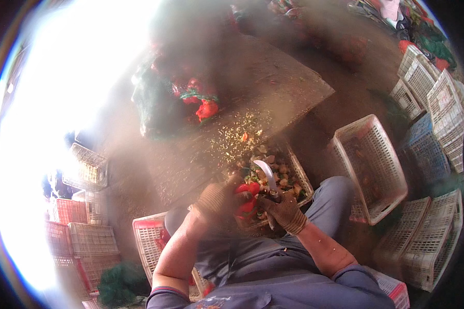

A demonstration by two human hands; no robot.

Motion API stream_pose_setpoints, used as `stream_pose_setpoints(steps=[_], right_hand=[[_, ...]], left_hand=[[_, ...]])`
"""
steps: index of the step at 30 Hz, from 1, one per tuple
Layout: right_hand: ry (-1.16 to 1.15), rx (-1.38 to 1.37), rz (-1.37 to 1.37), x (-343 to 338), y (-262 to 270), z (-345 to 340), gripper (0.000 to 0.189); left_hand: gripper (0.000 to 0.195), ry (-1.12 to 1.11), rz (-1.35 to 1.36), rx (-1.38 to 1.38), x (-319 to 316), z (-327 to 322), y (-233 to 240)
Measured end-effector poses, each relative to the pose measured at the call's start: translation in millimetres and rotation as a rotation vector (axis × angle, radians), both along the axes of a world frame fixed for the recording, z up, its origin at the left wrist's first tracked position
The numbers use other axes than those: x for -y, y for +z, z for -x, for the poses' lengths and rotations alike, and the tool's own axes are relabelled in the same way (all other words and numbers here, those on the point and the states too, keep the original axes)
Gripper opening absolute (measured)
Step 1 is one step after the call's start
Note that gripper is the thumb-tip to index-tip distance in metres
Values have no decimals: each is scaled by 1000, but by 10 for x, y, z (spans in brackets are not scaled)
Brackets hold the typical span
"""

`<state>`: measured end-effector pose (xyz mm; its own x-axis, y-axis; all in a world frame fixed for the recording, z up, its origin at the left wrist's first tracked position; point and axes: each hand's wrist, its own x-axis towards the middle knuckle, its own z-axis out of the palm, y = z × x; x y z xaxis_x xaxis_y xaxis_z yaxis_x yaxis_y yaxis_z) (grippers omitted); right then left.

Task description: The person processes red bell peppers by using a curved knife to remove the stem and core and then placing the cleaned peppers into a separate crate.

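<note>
My left hand [218, 197], in a brown knit work glove, holds a red pepper [247, 193] above a crate of scraps. Against the pepper's right side is my gloved right hand [282, 210], closed on the dark handle of a knife with a curved blade [266, 172]; the blade points up and away. Below both hands, the plastic crate [301, 174] holds pale and greenish pepper cores. Pale seeds [232, 141] and a small orange-red scrap [244, 136] lie on the board [286, 100] just beyond it.
A green mesh sack [154, 100] with red peppers [207, 110] lies on the board. An open white crate [371, 170] stands right of my knee, a red-edged crate [147, 231] at my left. Stacked crates [448, 112] line the right; more [92, 239] stand left. Glare and haze hide the upper left.
</note>
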<state>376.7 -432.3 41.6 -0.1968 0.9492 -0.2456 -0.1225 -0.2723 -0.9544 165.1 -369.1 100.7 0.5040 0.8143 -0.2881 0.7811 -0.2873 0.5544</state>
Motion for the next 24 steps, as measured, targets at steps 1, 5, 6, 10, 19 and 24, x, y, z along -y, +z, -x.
stream_pose_setpoints(steps=[1,5,6,10,19,24], right_hand=[[6,-41,39,13,49,-3,34],[-93,-16,-416,-28,-239,94,35],[-68,-88,-298,-24,-72,69,36],[40,-99,-118,-79,-199,-30,58],[-57,-297,-127,-94,27,-80,49],[-111,-295,-162,-177,-167,-62,43]], left_hand=[[55,-56,-6,5,-14,10,1],[54,-185,-245,-59,17,-122,198],[53,-194,-291,-68,23,-130,203],[48,-169,-295,26,-40,-143,50],[53,-311,-297,265,-209,-235,123],[45,-132,-226,403,-184,-365,-24]])
